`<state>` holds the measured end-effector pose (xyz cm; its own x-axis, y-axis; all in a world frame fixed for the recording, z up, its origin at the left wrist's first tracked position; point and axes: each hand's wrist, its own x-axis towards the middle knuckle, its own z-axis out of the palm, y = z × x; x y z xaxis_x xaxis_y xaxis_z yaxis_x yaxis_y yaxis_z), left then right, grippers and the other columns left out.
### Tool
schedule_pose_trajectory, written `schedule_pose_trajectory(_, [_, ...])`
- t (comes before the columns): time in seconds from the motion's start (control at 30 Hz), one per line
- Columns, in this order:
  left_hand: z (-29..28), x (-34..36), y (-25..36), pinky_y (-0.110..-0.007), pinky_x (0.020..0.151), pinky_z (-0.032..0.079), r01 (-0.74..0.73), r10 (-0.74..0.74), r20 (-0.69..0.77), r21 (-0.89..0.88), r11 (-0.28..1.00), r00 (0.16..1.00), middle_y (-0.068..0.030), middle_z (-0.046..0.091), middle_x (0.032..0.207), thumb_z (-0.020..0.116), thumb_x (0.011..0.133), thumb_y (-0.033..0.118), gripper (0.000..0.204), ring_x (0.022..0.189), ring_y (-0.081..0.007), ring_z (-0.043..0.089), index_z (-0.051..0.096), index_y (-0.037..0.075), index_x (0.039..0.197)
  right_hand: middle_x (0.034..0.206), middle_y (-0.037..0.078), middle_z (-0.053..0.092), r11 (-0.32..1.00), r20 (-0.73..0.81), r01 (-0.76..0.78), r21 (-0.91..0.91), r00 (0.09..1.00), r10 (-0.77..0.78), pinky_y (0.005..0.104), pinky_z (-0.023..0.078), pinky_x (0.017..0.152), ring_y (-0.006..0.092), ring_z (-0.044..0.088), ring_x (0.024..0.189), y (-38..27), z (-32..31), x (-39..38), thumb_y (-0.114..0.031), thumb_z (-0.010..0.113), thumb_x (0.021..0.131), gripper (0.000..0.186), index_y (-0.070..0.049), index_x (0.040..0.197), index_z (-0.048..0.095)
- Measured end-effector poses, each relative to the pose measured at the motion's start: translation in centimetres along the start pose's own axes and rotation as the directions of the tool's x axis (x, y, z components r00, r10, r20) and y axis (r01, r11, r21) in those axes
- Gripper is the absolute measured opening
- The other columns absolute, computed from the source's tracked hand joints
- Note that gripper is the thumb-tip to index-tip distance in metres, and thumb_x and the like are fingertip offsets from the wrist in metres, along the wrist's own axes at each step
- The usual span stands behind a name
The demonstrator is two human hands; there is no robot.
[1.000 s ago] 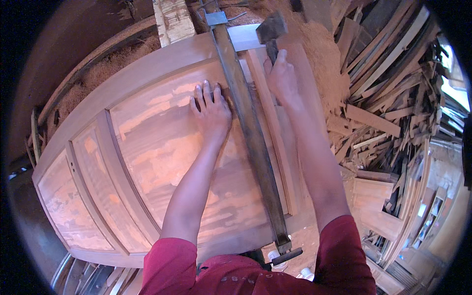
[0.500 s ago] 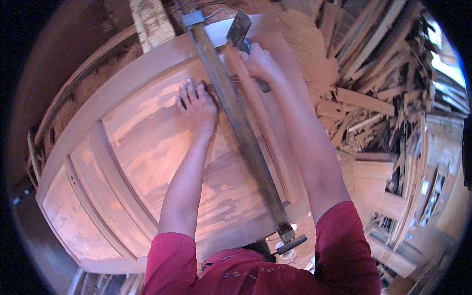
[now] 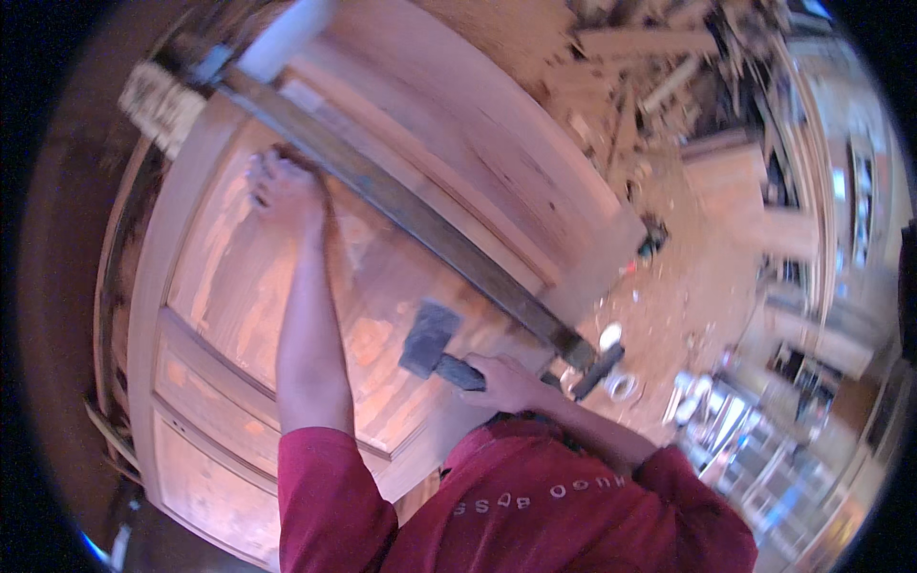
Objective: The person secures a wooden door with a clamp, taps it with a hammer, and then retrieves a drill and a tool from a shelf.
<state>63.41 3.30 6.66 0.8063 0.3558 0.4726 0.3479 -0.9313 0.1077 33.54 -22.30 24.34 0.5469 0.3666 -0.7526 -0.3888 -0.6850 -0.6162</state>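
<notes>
A large panelled wooden door [image 3: 224, 258] lies flat before me, its panels patchy with pale and darker wood. Across it runs a long bar clamp [image 3: 411, 215], with a dark screw handle [image 3: 600, 372] at the near right end. My left hand [image 3: 287, 186] rests on the upper panel beside the clamp, fingers spread and a little blurred, holding nothing. Close to my body, my right hand [image 3: 511, 384] is closed around the handle of a hammer [image 3: 432, 339]. The hammer's dark blocky head is over the near part of the door, left of the hand.
Beyond the clamp stretches the door's wide plain edge board [image 3: 478, 124]. A rough timber [image 3: 158, 107] juts out at the far left. Offcuts [image 3: 659, 57] lie heaped at the far right on a sawdust-covered floor [image 3: 669, 277]. Cluttered containers [image 3: 697, 396] stand at the near right.
My right hand has brought the hammer from the clamp's far end back toward my body. The view has turned right, and my left hand still lies on the panel near the clamp.
</notes>
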Motion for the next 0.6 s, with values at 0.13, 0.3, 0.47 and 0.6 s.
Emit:
schedule_pose_trajectory(0.13, [0.4, 0.9, -0.7, -0.049, 0.101, 0.04, 0.044, -0.023, 0.192, -0.104, 0.994, 0.981, -0.0074, 0.061, 0.129, 0.048, 0.096, 0.031, 0.032, 0.123, -0.0259, 0.054, 0.06, 0.02, 0.123, 0.101, 0.022, 0.066, 0.976, -0.084, 0.212, 0.056, 0.975, -0.207, 0.048, 0.051, 0.085, 0.0409, 0.064, 0.096, 4.2, 6.6, 0.8, -0.029, 0.072, 0.077, 0.051, -0.002, 0.118, 0.057])
schedule_pose_trajectory(0.3, [1.7, 1.1, -1.5, -0.046, 0.09, 0.048, -0.037, 0.034, -0.041, -0.062, 0.997, 0.999, -0.0095, 0.066, 0.113, 0.047, 0.096, 0.033, 0.031, 0.106, -0.0276, 0.063, 0.061, 0.017, 0.119, 0.094, 0.022, 0.068, 0.983, -0.231, 0.18, 0.043, 0.959, -0.166, 0.0506, 0.051, 0.082, 0.0413, 0.066, 0.09, 6.2, 8.5, 0.0, -0.03, 0.072, 0.078, 0.052, -0.002, 0.118, 0.056])
schedule_pose_trajectory(0.47, [2.6, 1.8, -2.2, -0.045, 0.089, 0.048, -0.006, 0.005, 0.029, 0.016, 1.0, 1.0, -0.0095, 0.067, 0.112, 0.046, 0.097, 0.034, 0.032, 0.104, -0.0274, 0.064, 0.062, 0.016, 0.118, 0.102, 0.021, 0.064, 0.992, -0.142, 0.055, -0.111, 0.987, -0.07, 0.0507, 0.053, 0.077, 0.0401, 0.065, 0.094, 7.4, 4.9, -2.5, -0.034, 0.07, 0.081, 0.05, -0.008, 0.121, 0.054])
schedule_pose_trajectory(0.6, [0.6, 1.5, -1.1, -0.05, 0.097, 0.043, 0.001, 0.012, 0.121, -0.106, 0.994, 0.993, -0.0093, 0.062, 0.126, 0.037, 0.099, 0.04, 0.042, 0.115, -0.0263, 0.059, 0.059, 0.016, 0.127, 0.101, 0.014, 0.064, 0.938, -0.428, 0.206, -0.278, 0.848, -0.313, 0.0466, 0.053, 0.075, 0.0352, 0.064, 0.093, 8.6, 5.5, -4.8, -0.034, 0.07, 0.083, 0.038, -0.009, 0.111, 0.062])
